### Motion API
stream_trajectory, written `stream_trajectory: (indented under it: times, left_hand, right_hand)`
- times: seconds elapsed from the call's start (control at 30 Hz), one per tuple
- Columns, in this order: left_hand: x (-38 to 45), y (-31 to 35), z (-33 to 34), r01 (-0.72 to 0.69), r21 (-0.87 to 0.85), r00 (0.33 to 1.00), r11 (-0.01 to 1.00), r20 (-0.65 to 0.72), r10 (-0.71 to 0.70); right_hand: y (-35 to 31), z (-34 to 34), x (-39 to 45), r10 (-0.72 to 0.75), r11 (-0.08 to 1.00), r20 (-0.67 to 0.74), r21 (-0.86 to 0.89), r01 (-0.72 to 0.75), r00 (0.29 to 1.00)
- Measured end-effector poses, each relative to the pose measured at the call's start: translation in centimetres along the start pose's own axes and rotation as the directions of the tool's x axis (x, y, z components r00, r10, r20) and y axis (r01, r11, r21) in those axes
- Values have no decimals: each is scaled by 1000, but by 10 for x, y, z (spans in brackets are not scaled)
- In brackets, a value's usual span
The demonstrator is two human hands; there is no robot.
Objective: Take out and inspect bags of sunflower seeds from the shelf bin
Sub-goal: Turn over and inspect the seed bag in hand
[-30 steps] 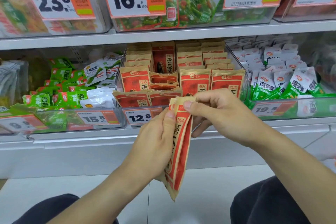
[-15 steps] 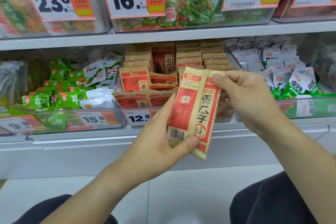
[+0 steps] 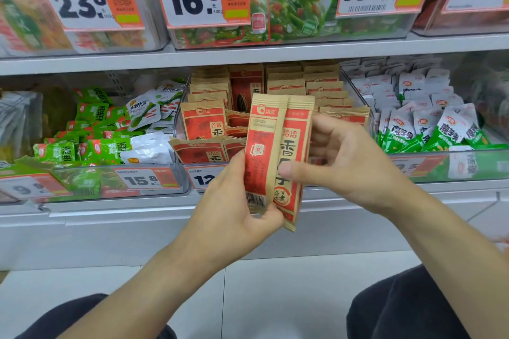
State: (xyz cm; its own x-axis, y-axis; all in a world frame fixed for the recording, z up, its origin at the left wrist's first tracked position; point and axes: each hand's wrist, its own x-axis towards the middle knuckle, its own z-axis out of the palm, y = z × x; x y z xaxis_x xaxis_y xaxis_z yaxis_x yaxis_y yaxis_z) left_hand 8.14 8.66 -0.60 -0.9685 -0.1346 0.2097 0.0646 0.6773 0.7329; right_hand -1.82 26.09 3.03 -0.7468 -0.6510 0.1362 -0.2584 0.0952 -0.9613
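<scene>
Two tan/red seed bags (image 3: 278, 151), upright, prob. overlapping.

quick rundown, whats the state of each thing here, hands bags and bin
left hand: grips the bags' lower ends
right hand: thumb on the front bag, fingers behind
held bags: two, upright, sealed, out of the bin
seed bin: open-topped, part full of bags

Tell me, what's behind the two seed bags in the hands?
Behind the two sunflower seed bags sits the clear shelf bin full of matching bags. Its price tag shows only "12"; the bags and left hand cover the rest.
</scene>
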Motion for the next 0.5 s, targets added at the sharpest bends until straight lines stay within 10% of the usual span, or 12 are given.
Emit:
stream_trajectory:
  times: [0.33,0.5]
  left_hand:
    - [-3,8,-1,2,195,999,981,52,-13]
    - [8,-10,-18,44,-35,957,998,287,-32]
  right_hand:
    - [0,8,-2,-5,997,47,-82,9,999]
    - [-3,9,-4,37,999,64,-36,-35,997]
